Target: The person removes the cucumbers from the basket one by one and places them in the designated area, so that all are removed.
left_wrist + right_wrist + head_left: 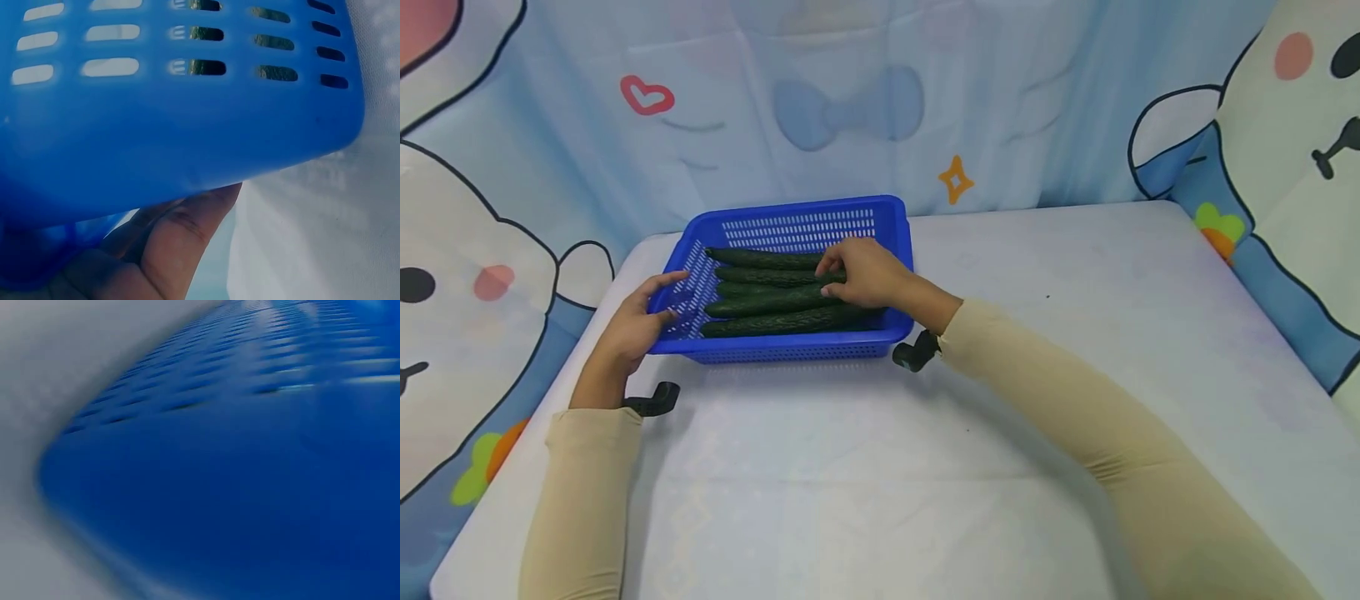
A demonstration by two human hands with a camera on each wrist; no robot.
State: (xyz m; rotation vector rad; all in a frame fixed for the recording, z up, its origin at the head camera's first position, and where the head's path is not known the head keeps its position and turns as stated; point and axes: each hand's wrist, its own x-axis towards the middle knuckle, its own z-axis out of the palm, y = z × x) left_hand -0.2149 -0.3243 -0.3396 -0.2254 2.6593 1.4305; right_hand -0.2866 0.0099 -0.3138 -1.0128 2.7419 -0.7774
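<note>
A blue plastic basket (805,350) with slotted walls holds several long dark green cucumbers (775,321) lying side by side. At its left end, my left hand (631,329) grips the rim, thumb and fingers spread along it; the left wrist view shows the fingers (178,240) at the rim of the slotted wall (181,131). Reaching over the basket's right end, my right hand (868,273) holds a cucumber (767,277) in the middle of the row between thumb and bent fingers. The basket wall (250,487) fills most of the right wrist view, which hides that hand.
The basket stands near the back edge of a table with a white cloth (850,500). Behind hangs a light blue curtain (1000,100) with cartoon prints. Dark wrist-camera mounts (916,352) stick out at both wrists, the right one close to the basket's front corner.
</note>
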